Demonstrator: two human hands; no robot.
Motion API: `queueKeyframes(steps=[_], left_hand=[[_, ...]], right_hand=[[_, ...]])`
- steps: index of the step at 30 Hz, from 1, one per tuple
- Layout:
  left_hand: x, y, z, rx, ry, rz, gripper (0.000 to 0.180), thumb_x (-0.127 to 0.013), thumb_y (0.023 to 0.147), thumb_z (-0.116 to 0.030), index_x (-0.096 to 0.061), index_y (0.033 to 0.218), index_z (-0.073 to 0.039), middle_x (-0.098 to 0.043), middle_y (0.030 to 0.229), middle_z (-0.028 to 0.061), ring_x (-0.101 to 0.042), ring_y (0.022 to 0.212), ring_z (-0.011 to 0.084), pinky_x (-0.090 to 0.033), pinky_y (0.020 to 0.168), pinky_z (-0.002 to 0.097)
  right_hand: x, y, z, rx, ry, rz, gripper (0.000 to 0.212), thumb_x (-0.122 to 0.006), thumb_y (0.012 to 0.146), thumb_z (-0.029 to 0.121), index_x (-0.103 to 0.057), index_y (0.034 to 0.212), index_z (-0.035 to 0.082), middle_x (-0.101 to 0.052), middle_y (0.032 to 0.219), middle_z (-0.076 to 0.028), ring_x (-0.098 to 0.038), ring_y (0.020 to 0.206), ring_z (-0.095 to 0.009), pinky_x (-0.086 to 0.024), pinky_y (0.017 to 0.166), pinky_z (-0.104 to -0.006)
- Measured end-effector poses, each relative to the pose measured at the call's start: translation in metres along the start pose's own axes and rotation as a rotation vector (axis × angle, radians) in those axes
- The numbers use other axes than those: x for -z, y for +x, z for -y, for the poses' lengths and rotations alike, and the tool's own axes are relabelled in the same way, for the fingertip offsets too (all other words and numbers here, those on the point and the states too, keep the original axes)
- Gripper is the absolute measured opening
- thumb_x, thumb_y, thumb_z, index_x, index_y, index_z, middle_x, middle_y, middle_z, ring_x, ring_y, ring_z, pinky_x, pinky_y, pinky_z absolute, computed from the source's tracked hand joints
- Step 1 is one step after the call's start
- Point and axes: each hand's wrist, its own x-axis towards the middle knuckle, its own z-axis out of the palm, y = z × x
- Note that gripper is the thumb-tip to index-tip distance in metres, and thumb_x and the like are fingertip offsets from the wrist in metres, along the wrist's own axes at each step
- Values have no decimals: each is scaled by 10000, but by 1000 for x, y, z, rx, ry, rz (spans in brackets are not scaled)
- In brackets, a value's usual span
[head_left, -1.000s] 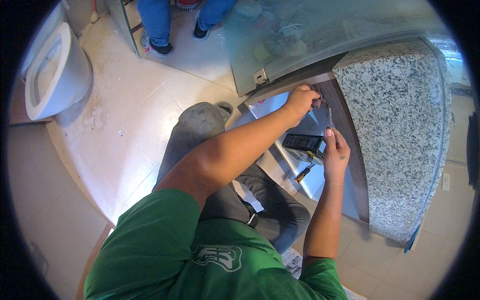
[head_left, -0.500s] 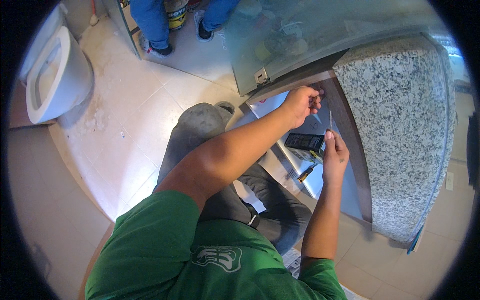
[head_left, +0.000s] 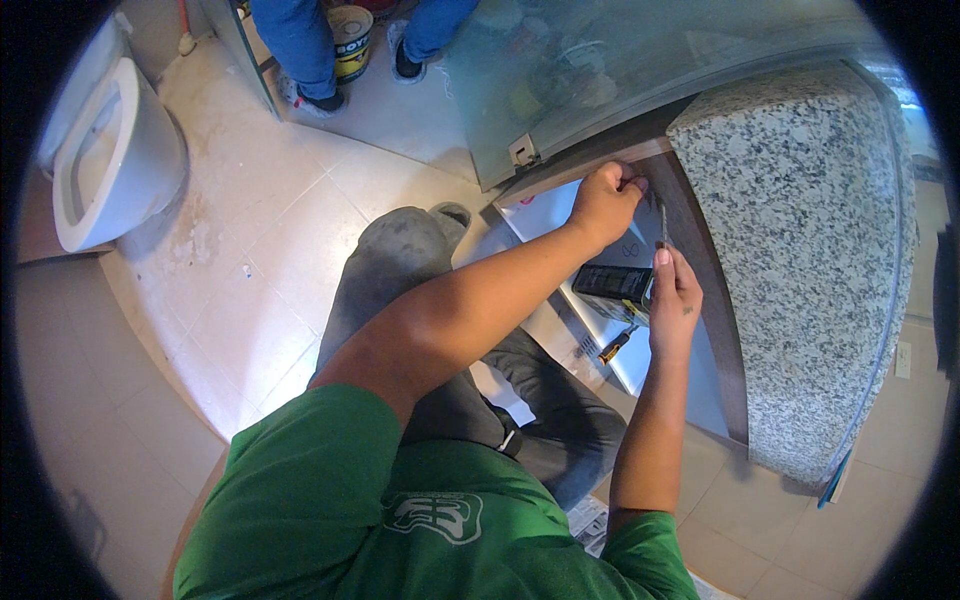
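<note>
My left hand [head_left: 607, 208] is up at the inner wooden edge of the cabinet frame [head_left: 700, 250], thumb and fingers pinched together. Whatever they hold is too small to make out. Just below it to the right, my right hand [head_left: 676, 298] grips a thin, greyish metal strip [head_left: 664, 222] that points up along the wood. Beside my right hand, a dark rectangular tin [head_left: 610, 284] sits on the white panel [head_left: 632, 375] inside the cabinet. A screwdriver with a yellow and black handle [head_left: 617, 345] lies below the tin.
A speckled granite top [head_left: 790, 250] covers the cabinet on the right. Glass [head_left: 640, 90] with a metal clip [head_left: 522, 152] rises beyond it. Another person's legs [head_left: 300, 50] and a bucket [head_left: 350, 42] are at the top. A toilet [head_left: 120, 150] stands left.
My left hand has turned, its fingers drawing in closer against the wooden frame. My right hand has moved slightly up with the metal strip. The tin stays put on the panel.
</note>
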Motion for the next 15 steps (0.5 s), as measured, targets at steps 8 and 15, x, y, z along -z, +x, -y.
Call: queueKeyframes(steps=[8,15], left_hand=[[8,6,4,125,-130,135,155,-626,929,-113,-668,958,33,-712,885,118,-643,808,178,-503,740,340],[9,0,-1,-118,212,-2,185,-581,849,-33,-674,1002,14,-720,935,186,-703,897,298,-530,809,371]], right_hand=[[-3,10,12,-20,-55,48,411,-630,1002,369,-712,1120,-16,-526,743,51,-428,659,-43,-326,583,-222],[-8,19,30,24,-219,54,373,-676,968,347,-723,1068,-9,-598,731,-23,-512,702,-97,-441,656,-273]])
